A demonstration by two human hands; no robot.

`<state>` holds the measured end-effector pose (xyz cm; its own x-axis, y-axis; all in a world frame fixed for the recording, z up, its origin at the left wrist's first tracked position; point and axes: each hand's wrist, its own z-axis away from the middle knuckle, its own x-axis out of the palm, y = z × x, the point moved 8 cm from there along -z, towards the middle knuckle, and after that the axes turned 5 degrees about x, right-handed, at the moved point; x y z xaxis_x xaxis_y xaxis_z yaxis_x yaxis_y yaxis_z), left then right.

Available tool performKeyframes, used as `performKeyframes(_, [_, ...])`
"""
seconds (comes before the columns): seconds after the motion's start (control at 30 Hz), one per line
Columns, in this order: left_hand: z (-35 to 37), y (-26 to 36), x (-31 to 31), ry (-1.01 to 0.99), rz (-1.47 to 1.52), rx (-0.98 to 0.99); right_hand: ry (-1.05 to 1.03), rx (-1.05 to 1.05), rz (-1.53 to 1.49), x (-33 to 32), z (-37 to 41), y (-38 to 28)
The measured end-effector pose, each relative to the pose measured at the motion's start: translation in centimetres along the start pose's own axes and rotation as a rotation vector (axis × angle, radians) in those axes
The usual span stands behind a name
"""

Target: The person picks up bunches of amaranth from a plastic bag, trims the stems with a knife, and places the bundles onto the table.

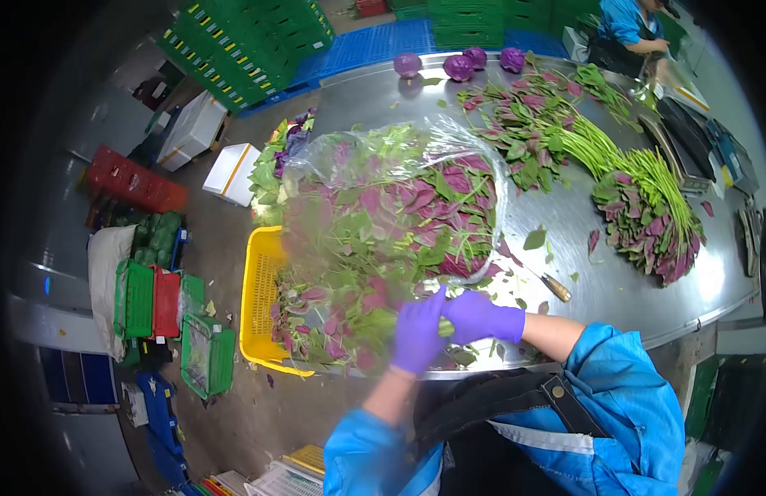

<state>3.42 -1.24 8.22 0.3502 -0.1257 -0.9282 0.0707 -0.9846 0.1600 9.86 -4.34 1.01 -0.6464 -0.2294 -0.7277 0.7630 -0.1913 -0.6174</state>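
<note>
My left hand (417,331) and right hand (480,317) clench the neck of one filled bag (391,215); greens (647,223) on the surface (614,281) lie unbagged, so likely midway.

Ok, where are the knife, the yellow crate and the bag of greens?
knife (556,288): head view, on its handle.
yellow crate (260,298): head view, on its bare mesh wall.
bag of greens (387,219): head view, middle of the clear plastic.

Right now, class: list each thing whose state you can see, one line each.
left hand: shut on bagged greens
right hand: shut on bagged greens
bagged greens: inside clear plastic, gripped at stems
knife: lying on the table, untouched
yellow crate: open-topped
</note>
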Motion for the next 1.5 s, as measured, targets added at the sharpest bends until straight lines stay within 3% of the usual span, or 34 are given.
performKeyframes(0.03, [0.4,-1.0,1.9,-0.115,0.115,-0.11,0.096,-0.061,-0.119,-1.6,0.8,-1.1])
performKeyframes(0.07, [0.9,-2.0,3.6,-0.228,0.224,-0.217,-0.013,-0.039,-0.428,-3.0,2.4,-0.4])
performKeyframes(0.13, [0.8,-2.5,2.4,-0.117,0.266,-0.208,0.079,0.127,-1.075,-1.9,3.2,8.4])
performKeyframes(0.17, [0.8,-3.2,1.2,-0.008,0.306,-0.212,0.378,0.198,-0.943,-2.2,4.7,14.2])
performKeyframes(0.2, [0.4,-3.5,-0.2,-0.01,0.396,-0.282,0.9,0.407,-0.308,-2.3,8.8,19.2])
performKeyframes(0.23, [0.5,-4.0,-0.9,-0.011,0.393,-0.27,0.593,0.766,0.22,-1.6,10.6,21.8])
performKeyframes(0.27, [0.8,-5.1,-1.3,-0.039,0.384,-0.313,0.524,0.948,0.278,0.5,12.7,24.7])
performKeyframes(0.3, [1.1,-6.2,-1.8,-0.065,0.373,-0.358,0.719,0.905,0.176,-0.2,14.7,22.7])
performKeyframes(0.37, [1.5,-7.8,-2.9,-0.061,0.393,-0.375,0.731,0.872,0.078,0.1,14.8,22.2])
performKeyframes(0.43, [1.8,-8.8,-3.6,-0.062,0.415,-0.398,0.928,0.691,-0.315,0.2,13.9,21.5])
performKeyframes(0.47, [1.7,-9.2,-3.8,-0.041,0.461,-0.431,0.894,0.48,-0.677,-0.3,12.3,18.9])
performKeyframes(0.5, [1.7,-9.5,-3.9,-0.021,0.508,-0.464,0.755,0.417,-0.887,-1.6,10.7,13.8])
performKeyframes(0.53, [1.6,-9.7,-3.6,-0.02,0.504,-0.46,0.744,0.291,-0.917,-2.8,9.2,9.1])
performKeyframes(0.57, [1.5,-9.9,-3.2,0.003,0.498,-0.446,0.774,0.1,-0.627,-4.5,8.0,4.2])
performKeyframes(0.63, [1.1,-9.7,-3.2,0.026,0.492,-0.431,0.7,0.0,-0.624,-5.4,5.9,-2.4])
performKeyframes(0.7, [1.1,-9.9,-3.1,-0.022,0.527,-0.534,0.697,-0.098,-0.378,-6.3,4.3,-6.4])
performKeyframes(0.9, [3.2,-10.5,-2.2,-0.114,0.3,-0.531,0.76,-0.099,-0.293,-5.0,1.0,-6.9])
performKeyframes(1.03, [4.1,-11.4,-5.9,0.015,0.466,-0.581,0.848,-0.014,-0.233,-2.0,1.4,-3.0])
performKeyframes(1.1, [5.5,-12.9,-7.6,0.075,0.423,-0.626,0.72,0.352,-0.359,0.6,1.5,2.1])
performKeyframes(1.17, [6.5,-13.5,-8.6,0.119,0.383,-0.67,0.685,0.364,-0.355,1.9,2.2,4.1])
performKeyframes(1.2, [6.1,-12.7,-9.0,0.126,0.395,-0.57,0.549,0.362,-0.245,2.7,2.0,4.6])
performKeyframes(1.23, [5.8,-11.8,-9.1,0.126,0.41,-0.466,0.541,0.364,-0.246,1.5,2.1,3.0])
performKeyframes(1.27, [6.6,-11.2,-6.2,0.115,0.475,-0.312,0.679,0.151,-0.172,-1.0,2.6,-0.5])
performKeyframes(1.3, [6.8,-10.3,-4.8,0.114,0.482,-0.317,0.81,-0.066,-0.094,-3.4,3.6,-4.6])
performKeyframes(1.33, [6.5,-7.7,-2.6,-0.056,0.349,-0.172,0.532,-0.03,-0.59,-2.8,2.6,-5.6])
performKeyframes(1.37, [6.4,-5.3,-0.3,-0.223,0.214,-0.024,0.266,0.062,-0.75,-1.2,1.9,-6.1])
performKeyframes(1.43, [6.6,-3.3,3.5,-0.255,0.175,0.044,0.128,-0.13,-0.571,1.3,0.5,-7.3])
performKeyframes(1.5, [7.4,-2.4,5.7,-0.291,0.138,0.114,0.185,-0.236,-0.402,3.9,-0.1,-6.5])
